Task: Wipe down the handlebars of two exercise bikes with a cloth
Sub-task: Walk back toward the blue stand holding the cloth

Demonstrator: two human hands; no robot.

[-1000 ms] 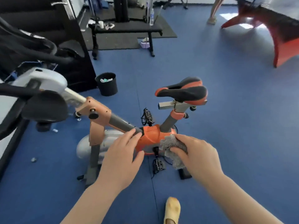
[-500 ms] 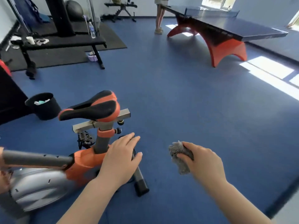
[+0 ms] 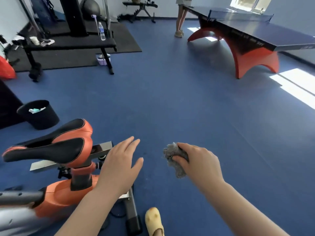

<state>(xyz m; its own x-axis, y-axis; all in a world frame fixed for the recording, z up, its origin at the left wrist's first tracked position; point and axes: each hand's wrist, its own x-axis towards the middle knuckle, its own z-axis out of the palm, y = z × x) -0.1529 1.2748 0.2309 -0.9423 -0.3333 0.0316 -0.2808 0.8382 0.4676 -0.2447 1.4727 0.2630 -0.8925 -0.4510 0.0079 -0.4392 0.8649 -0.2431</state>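
An orange and grey exercise bike (image 3: 68, 191) stands at the lower left, its black and orange saddle (image 3: 51, 147) pointing left. Its handlebars are out of the frame. My right hand (image 3: 199, 164) grips a crumpled grey cloth (image 3: 173, 159) in the air over the blue floor, to the right of the bike. My left hand (image 3: 119, 167) hovers with straight fingers just right of the saddle rail, holding nothing. No second bike shows.
A black waste bin (image 3: 39, 114) stands behind the saddle. A black weight bench (image 3: 68, 45) with a water bottle (image 3: 102, 34) is at the back left. A table tennis table (image 3: 255, 34) fills the back right, a person's legs (image 3: 179, 19) beside it. My yellow shoe (image 3: 154, 221) is at the bottom.
The view has swung right, away from the bike's front and handlebars. Both hands have come off the frame and now hang over the floor beside the saddle; the cloth stays in my right hand.
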